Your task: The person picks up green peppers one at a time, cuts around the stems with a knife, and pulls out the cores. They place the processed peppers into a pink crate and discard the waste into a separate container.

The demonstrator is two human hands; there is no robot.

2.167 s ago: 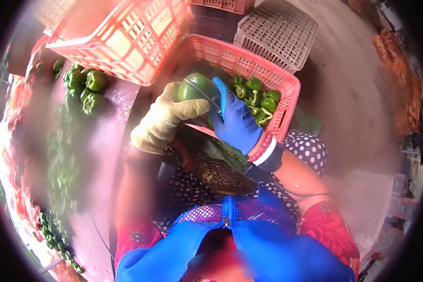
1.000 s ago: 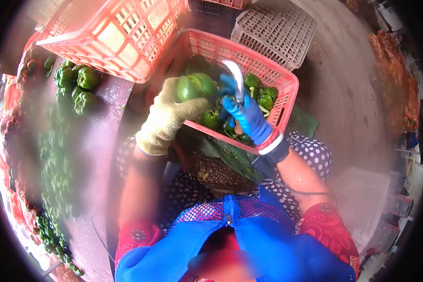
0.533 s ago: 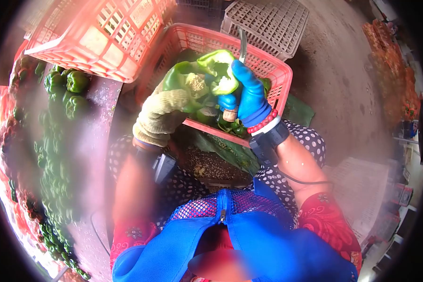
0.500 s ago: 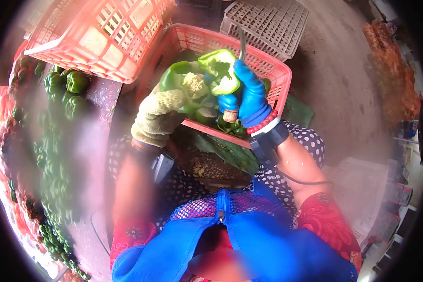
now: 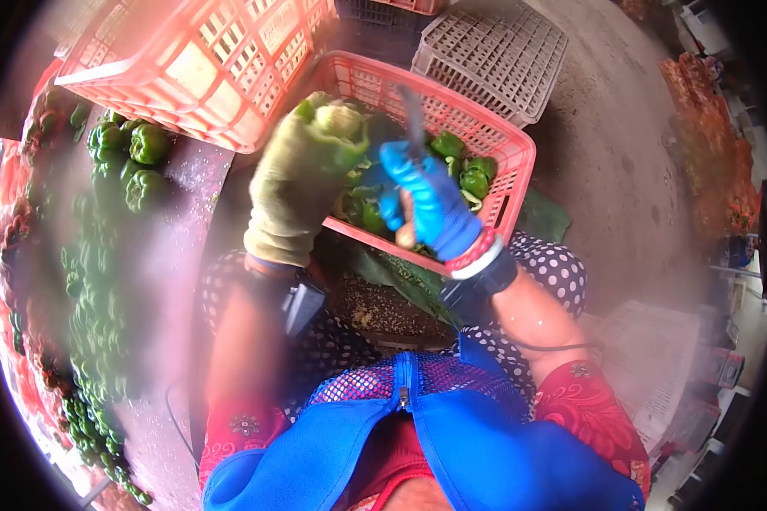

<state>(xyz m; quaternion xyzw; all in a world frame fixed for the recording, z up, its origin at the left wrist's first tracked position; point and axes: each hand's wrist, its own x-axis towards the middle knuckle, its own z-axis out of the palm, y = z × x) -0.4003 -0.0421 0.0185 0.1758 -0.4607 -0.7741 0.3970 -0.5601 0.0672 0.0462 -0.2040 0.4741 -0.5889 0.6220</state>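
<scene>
My left hand (image 5: 288, 183), in a pale knitted glove, grips a cut green pepper (image 5: 339, 128) whose light seed core faces up. My right hand (image 5: 430, 200), in a blue glove, is closed round the wooden handle of a knife (image 5: 413, 119), with the blurred blade pointing away from me. Both hands are over a red plastic crate (image 5: 520, 153). Inside the crate lie several green pepper pieces (image 5: 475, 177), partly hidden by my hands.
A larger red crate (image 5: 204, 81) stands at the upper left, and a grey crate (image 5: 494, 55) behind. Many green peppers (image 5: 149, 145) lie on the surface at the left. Dark green sheeting (image 5: 541, 217) shows beside the crate.
A pale green pepper piece beside my right hand is gone from there. My right hand has moved slightly left and down with the knife. My left hand has turned and lifted the pepper.
</scene>
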